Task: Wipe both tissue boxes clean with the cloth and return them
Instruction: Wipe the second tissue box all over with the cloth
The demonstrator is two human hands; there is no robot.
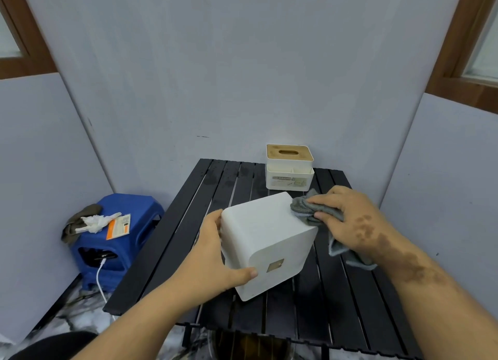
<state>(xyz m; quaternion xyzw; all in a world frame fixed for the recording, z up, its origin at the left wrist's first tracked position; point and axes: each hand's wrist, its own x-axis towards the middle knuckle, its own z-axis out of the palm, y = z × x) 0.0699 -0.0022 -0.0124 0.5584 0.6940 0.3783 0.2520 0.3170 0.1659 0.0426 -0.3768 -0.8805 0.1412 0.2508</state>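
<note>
Gripping white tissue box (265, 241) with left hand (213, 254) fingers | right hand (353, 219) fingers pinching cloth (310, 210)

Two tissue boxes, a plain white plastic one (265, 241) and a white one with a wooden lid (289, 166), one grey cloth (318, 214), one black slatted desk (350, 292), one blue plastic stool (121, 241).

Soft, even indoor light, faint shadows, sharp focus, wide-angle bending at edges.

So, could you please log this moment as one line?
left hand holds white tissue box | right hand presses cloth on it | wooden-lid box waiting
</note>
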